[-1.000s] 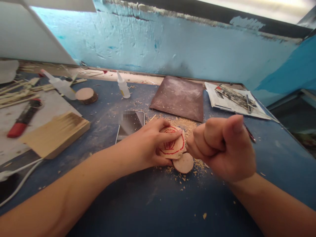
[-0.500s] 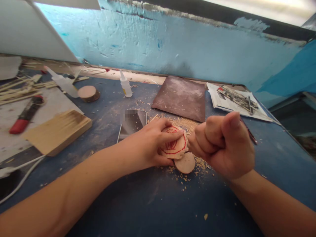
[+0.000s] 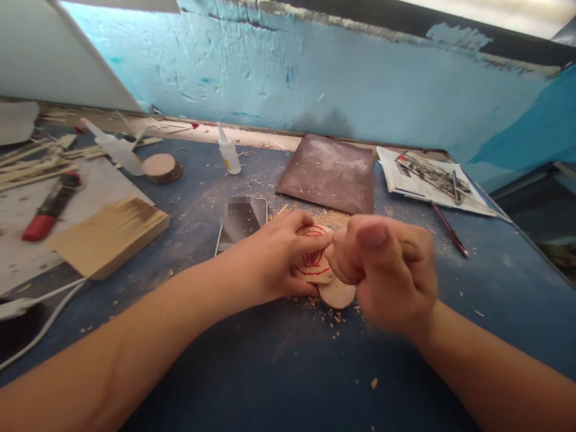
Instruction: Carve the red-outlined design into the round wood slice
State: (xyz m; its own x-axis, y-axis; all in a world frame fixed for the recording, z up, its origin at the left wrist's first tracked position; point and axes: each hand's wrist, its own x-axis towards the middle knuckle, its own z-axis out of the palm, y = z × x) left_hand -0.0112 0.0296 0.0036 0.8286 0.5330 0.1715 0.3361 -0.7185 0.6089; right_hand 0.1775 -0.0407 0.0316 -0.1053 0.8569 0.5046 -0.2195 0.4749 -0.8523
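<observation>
My left hand [image 3: 274, 258] grips a thin round wooden disc [image 3: 312, 261] marked with red drawn lines, holding it tilted on edge above the blue table [image 3: 270, 372]. A second plain wooden disc [image 3: 336, 294] lies flat just below it, among wood shavings. My right hand [image 3: 387, 273] is closed in a fist and pressed against the right side of the marked disc; it is blurred, and whatever it holds is hidden inside the fingers.
A phone [image 3: 240, 219] lies behind my left hand. Farther back are a brown sandpaper sheet [image 3: 330, 174], a small glue bottle [image 3: 228, 153], a log slice [image 3: 161, 168], and newspaper with metal tools [image 3: 432, 177]. A wood block [image 3: 110, 234] and red-handled cutter [image 3: 49, 207] sit at left. A pencil [image 3: 450, 231] lies at right.
My right fist has moved left and down, onto the marked disc, and now covers its right part. My left hand keeps the same hold.
</observation>
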